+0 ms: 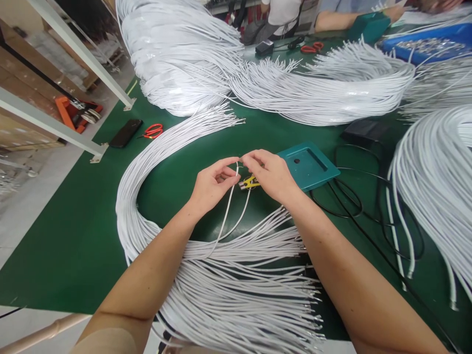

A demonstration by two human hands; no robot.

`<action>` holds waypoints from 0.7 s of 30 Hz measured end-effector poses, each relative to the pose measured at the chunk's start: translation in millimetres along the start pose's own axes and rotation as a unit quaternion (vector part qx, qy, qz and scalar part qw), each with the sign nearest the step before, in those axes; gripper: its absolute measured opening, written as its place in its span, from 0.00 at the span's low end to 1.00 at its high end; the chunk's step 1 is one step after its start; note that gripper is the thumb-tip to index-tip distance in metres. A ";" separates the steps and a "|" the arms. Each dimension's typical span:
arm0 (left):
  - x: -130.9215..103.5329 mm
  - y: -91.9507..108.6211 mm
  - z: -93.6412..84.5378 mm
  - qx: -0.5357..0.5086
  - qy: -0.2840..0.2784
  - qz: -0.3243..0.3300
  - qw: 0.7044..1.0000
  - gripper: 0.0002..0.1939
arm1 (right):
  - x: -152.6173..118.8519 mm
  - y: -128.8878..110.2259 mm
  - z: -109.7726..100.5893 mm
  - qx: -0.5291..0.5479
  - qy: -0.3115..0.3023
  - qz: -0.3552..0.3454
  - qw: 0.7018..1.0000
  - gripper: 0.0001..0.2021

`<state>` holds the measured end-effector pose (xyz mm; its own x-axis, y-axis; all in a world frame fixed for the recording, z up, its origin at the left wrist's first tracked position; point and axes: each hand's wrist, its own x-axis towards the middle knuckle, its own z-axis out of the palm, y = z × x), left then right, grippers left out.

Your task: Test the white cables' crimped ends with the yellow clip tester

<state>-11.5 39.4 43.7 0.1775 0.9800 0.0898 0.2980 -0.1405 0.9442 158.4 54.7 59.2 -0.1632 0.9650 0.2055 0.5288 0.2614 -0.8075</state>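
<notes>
A white cable (227, 204) rises from the bundle in front of me, and my left hand (212, 186) pinches it near its end. My right hand (270, 173) has thumb and forefinger closed at the cable's tip, touching the left fingertips. Thin wire shows there, but the very end is hidden by the fingers. Just under my right hand sits a yellow clip (252, 182) with metal jaws, beside a teal plastic tray-like fixture (309, 164). Below my hands, the large bundle of white cables (239, 290) spreads its ends to the right, under my right forearm.
Big coils of white cable (177, 54) fill the back and right. A phone (126, 133) and red-handled scissors (153, 131) lie at left. Black cords (354, 211) loop around a black adapter (365, 132). A blue tray (442, 37) of small parts stands far right, near other people.
</notes>
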 end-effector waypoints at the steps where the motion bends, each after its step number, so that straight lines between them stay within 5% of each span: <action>1: -0.3 0.2 0.5 -0.002 -0.002 -0.002 1.000 0.22 | -0.4 -0.3 0.6 0.007 -0.009 -0.004 1.000 0.09; 6: -2.2 -4.4 4.1 -0.059 -0.033 -0.045 0.997 0.25 | -2.2 5.0 -1.6 -0.108 -0.043 -0.075 0.990 0.07; 12: -3.9 -11.1 2.4 -0.025 -0.051 -0.111 0.992 0.25 | -4.5 16.5 -14.7 -0.319 -0.146 -0.142 0.925 0.08; 17: -8.3 -7.9 -3.1 0.032 -0.081 -0.133 0.987 0.21 | -5.5 18.5 -19.4 -0.383 -0.184 -0.167 0.890 0.09; 21: -14.8 -8.2 -1.6 0.078 -0.095 -0.120 0.985 0.19 | -7.6 21.3 -18.7 -0.383 -0.167 -0.169 0.893 0.08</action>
<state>-18.0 26.4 35.1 0.2518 0.9457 -0.2056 0.4909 0.0583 0.8693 186.5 53.3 50.9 -0.5933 0.8004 0.0860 0.7955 0.5993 -0.0899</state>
